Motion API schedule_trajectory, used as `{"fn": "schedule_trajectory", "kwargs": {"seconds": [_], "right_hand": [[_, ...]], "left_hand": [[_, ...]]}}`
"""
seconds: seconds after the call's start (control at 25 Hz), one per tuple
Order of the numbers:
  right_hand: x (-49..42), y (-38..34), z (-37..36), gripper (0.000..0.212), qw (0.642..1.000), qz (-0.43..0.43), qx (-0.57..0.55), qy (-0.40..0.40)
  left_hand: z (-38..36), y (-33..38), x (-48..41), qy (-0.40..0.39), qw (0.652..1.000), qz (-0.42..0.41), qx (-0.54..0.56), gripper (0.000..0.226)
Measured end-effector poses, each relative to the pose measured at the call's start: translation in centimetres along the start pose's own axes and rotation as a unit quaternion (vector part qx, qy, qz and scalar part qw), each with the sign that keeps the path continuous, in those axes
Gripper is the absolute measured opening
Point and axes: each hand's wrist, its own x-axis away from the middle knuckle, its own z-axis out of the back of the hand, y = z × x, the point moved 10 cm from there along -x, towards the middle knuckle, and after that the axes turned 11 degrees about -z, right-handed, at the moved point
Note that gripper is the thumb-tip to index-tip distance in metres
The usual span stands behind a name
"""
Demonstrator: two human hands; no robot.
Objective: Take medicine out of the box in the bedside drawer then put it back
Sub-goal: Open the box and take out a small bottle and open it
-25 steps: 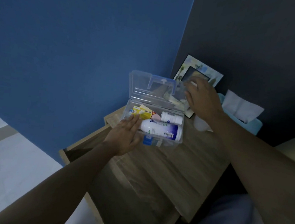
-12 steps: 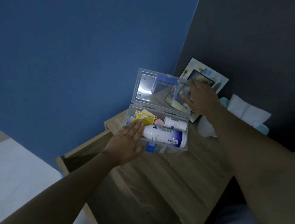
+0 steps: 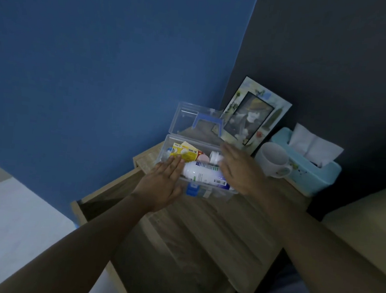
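Note:
A clear plastic medicine box (image 3: 209,193) with a blue latch stands on the wooden bedside table (image 3: 215,230), its lid (image 3: 185,120) up and leaning back. Inside lie a large white bottle (image 3: 202,174), a small white bottle (image 3: 215,157) and a yellow packet (image 3: 184,151). My left hand (image 3: 163,184) rests flat against the box's left front side, fingers apart. Over the right part of the box is my right hand (image 3: 239,168), fingers spread above the bottles and holding nothing.
A picture frame (image 3: 252,119) leans on the dark wall behind the box. A white mug (image 3: 273,161) and a light blue tissue box (image 3: 307,165) stand to the right. The drawer (image 3: 103,199) is pulled out at the lower left. A bed edge lies at far right.
My right hand let go of the raised lid and came down over the bottles in the box. The lid stays up. My left hand kept its place at the box's left side.

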Motion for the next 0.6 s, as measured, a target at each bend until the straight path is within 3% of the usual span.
{"fn": "schedule_trajectory", "kwargs": {"seconds": [0.16, 0.32, 0.48, 0.6], "right_hand": [[1.7, 0.3, -2.2, 0.054, 1.0, -0.027, 0.003, -0.013], [2.5, 0.5, -2.1, 0.053, 0.999, -0.029, -0.018, -0.004], [2.4, -0.5, -1.8, 0.052, 0.998, -0.02, -0.054, 0.002], [2.3, -1.0, -2.1, 0.052, 0.998, -0.015, -0.067, 0.002]], "left_hand": [[0.5, 0.4, 0.2, 0.001, 0.999, 0.001, 0.033, 0.063], [4.2, 0.7, -1.8, 0.073, 0.992, -0.029, 0.094, 0.051], [6.0, 0.4, -5.7, 0.008, 0.992, -0.109, 0.067, 0.046], [4.7, -0.2, -7.4, -0.066, 0.992, -0.1, 0.037, 0.042]]}}
